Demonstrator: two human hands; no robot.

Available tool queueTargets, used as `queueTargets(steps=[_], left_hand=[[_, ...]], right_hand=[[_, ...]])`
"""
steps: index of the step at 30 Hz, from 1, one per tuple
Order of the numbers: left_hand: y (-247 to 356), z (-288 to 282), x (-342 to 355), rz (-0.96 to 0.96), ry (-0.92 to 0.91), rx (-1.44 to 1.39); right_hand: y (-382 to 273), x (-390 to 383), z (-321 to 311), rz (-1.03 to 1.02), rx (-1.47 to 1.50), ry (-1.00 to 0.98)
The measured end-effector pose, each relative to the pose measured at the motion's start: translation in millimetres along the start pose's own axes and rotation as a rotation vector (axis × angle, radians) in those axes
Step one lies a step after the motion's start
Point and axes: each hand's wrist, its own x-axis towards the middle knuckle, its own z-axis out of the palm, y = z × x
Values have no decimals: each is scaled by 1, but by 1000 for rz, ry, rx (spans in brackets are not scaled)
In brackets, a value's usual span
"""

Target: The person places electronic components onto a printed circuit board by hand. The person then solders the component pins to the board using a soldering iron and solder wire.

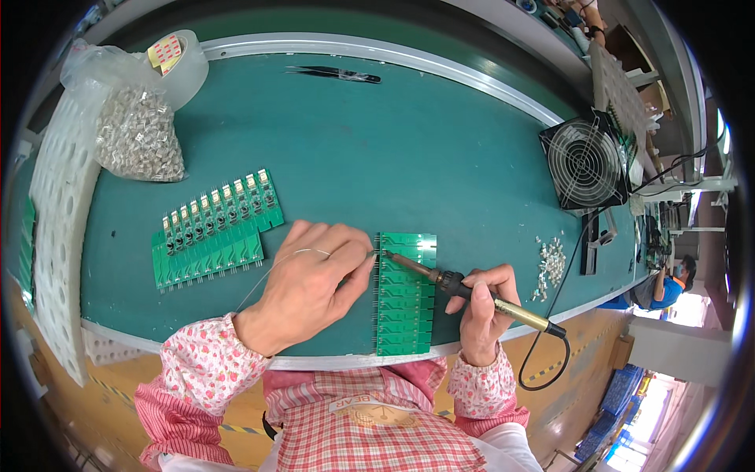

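Note:
In front of me a green circuit board panel (406, 303) lies lengthwise, with a row of pins along its left edge. My right hand (485, 311) is closed round a soldering iron (452, 283), whose tip meets the panel's upper left corner. Fingers pinched, my left hand (311, 275) holds a thin solder wire (259, 279) that trails back over the hand; its fingertips are beside the iron's tip. To the left, more green boards (212, 232) lie overlapped, several carrying white and dark components.
A bag of small white parts (138, 134) and a clear tape roll (187, 71) sit at the far left. Tweezers (334, 74) lie at the back. On the right are a fan (583, 161), loose white parts (551, 266) and the iron's cord (543, 346). Another person (672, 287) is farther right.

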Motion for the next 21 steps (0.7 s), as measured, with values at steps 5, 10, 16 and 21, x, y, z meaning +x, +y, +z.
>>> queueTargets(steps=[5, 10, 16, 21], left_hand=[[-1, -2, -1, 4, -21, -5], [-1, -1, -1, 15, -15, -5], [-2, 0, -1, -24, 17, -56], [-2, 0, 0, -22, -19, -13]], right_hand=[[0, -1, 0, -6, -5, 3], [-3, -1, 1, 6, 1, 5], [-4, 0, 2, 24, 50, 35], [-3, 2, 3, 39, 39, -14]])
